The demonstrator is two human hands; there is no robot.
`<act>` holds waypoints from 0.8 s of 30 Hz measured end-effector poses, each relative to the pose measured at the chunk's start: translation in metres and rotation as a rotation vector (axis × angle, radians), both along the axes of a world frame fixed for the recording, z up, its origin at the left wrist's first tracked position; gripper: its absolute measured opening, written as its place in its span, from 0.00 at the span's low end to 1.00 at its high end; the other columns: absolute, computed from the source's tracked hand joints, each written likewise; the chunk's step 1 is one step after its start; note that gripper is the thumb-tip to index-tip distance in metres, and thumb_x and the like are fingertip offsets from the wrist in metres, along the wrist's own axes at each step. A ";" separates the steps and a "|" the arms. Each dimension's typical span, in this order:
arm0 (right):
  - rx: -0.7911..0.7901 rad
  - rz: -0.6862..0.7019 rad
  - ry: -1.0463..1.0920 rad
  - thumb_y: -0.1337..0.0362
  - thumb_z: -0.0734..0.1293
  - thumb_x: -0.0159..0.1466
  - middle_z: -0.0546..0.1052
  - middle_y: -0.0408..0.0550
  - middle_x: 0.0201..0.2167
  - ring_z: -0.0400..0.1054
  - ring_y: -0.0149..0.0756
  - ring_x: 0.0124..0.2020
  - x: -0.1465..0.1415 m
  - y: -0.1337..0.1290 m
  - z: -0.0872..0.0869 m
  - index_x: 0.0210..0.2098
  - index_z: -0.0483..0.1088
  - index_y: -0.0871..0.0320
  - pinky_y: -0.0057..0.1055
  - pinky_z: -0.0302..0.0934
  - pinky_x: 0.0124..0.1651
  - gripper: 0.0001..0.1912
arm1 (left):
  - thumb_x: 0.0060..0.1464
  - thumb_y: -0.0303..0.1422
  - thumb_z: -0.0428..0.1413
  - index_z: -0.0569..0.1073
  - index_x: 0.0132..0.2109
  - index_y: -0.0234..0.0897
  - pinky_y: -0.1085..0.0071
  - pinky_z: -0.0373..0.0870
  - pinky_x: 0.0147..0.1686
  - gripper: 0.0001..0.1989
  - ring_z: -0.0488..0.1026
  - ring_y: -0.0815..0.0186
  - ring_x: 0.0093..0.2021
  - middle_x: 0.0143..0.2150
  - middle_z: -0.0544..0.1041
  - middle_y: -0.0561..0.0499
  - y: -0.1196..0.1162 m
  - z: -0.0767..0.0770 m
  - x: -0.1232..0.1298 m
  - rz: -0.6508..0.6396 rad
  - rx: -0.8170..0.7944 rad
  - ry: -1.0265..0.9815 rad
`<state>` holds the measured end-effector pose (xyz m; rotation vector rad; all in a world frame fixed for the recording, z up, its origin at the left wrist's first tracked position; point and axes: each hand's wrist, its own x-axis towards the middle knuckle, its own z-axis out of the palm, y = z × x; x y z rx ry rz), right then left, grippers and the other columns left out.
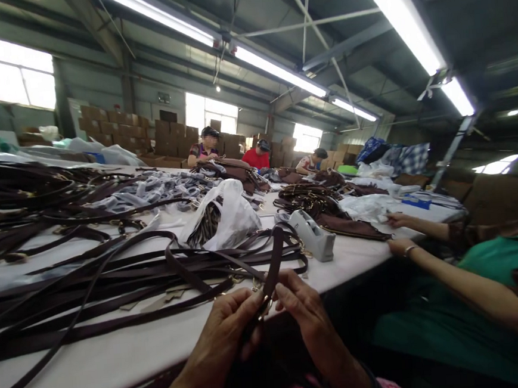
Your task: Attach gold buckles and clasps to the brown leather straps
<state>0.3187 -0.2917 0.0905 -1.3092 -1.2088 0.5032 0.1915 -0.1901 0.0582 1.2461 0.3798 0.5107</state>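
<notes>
Both hands meet at the near table edge around a dark brown strap point(273, 258) with a gold-coloured buckle point(265, 304). My left hand point(225, 328) pinches the strap beside the buckle, thumb on top. From the other side, my right hand point(304, 310) grips the same strap with thumb and fingers closed. The strap's looped upper end rises away from the hands. Below the buckle, the lower part is dark and partly hidden by the fingers. More long brown straps point(126, 276) lie across the table just beyond my left hand.
On the white table point(154, 345) stand a grey tape dispenser point(313, 234) and a white plastic bag point(233, 214). Brown bags and straps are piled behind. At the right, a person in green point(493, 265) handles a brown pouch point(355, 227). Several people work across the table.
</notes>
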 end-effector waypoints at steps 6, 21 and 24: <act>-0.164 0.039 0.138 0.48 0.69 0.67 0.69 0.39 0.17 0.60 0.26 0.17 0.032 0.000 0.012 0.35 0.76 0.63 0.23 0.53 0.21 0.21 | 0.53 0.58 0.58 0.75 0.33 0.35 0.76 0.49 0.16 0.27 0.57 0.74 0.15 0.18 0.67 0.55 -0.009 -0.009 0.014 -0.046 0.103 0.087; -0.178 0.121 0.536 0.42 0.66 0.67 0.81 0.55 0.26 0.78 0.38 0.24 0.054 -0.010 -0.028 0.44 0.79 0.66 0.19 0.63 0.18 0.30 | 0.52 0.48 0.65 0.79 0.43 0.31 0.81 0.50 0.19 0.23 0.60 0.78 0.18 0.22 0.71 0.53 -0.002 -0.032 0.014 -0.234 -0.216 0.146; -0.200 0.133 0.553 0.45 0.64 0.69 0.82 0.58 0.28 0.79 0.40 0.26 0.055 -0.013 -0.027 0.45 0.78 0.67 0.20 0.65 0.19 0.29 | 0.53 0.47 0.65 0.78 0.42 0.30 0.82 0.50 0.19 0.22 0.59 0.78 0.18 0.22 0.71 0.54 -0.003 -0.031 0.014 -0.220 -0.195 0.167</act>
